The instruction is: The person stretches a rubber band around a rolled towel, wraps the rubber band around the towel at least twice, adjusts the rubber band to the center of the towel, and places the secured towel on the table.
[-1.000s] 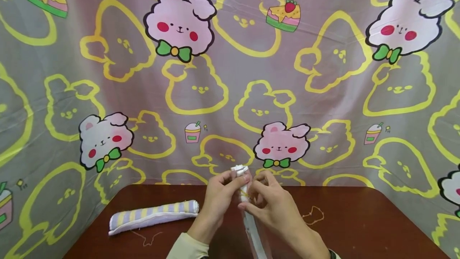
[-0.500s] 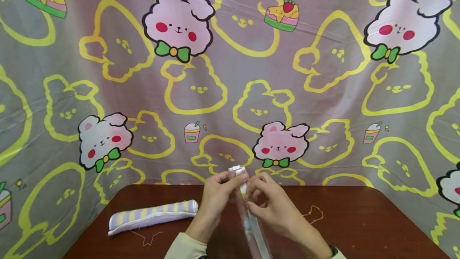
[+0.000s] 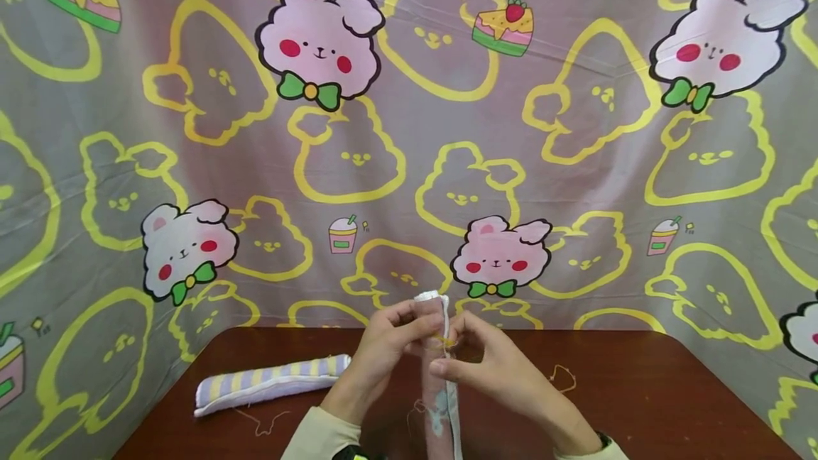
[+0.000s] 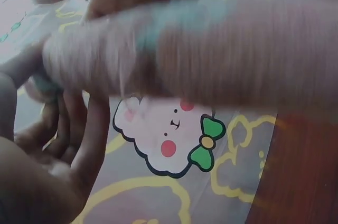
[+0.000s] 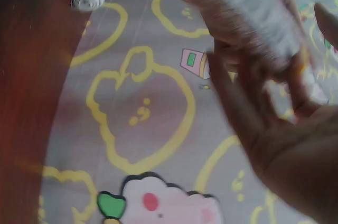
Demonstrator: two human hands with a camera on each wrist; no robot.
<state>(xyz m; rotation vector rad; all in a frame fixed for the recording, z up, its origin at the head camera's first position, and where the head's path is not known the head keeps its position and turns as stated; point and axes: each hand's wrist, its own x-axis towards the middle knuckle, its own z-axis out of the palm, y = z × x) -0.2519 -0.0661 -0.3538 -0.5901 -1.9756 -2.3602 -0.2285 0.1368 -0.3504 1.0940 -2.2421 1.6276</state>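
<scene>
A rolled pink towel [image 3: 437, 392] with a white edge and a pale blue pattern stands nearly upright between my hands. Near its top, my left hand [image 3: 382, 357] grips it, thumb across the front. A yellow string [image 3: 445, 341] passes round the roll just below that thumb. My right hand [image 3: 501, 371] holds the roll from the right, its thumb on the front and its curled fingers by the string, partly hidden behind the towel. In the left wrist view the pink towel [image 4: 243, 49] is blurred and spans the frame; in the right wrist view my right hand [image 5: 306, 145] meets its end.
A rolled towel with yellow and lilac stripes [image 3: 275, 382] lies on the left of the dark red table [image 3: 639, 396]. One loose thread [image 3: 263, 428] lies in front of it, and a string loop [image 3: 562, 380] lies at right. A patterned curtain [image 3: 575, 211] hangs behind.
The towel has turned in my hands, so its pink side faces front and its white edge sits at right. My right fingers have shifted beside the yellow string.
</scene>
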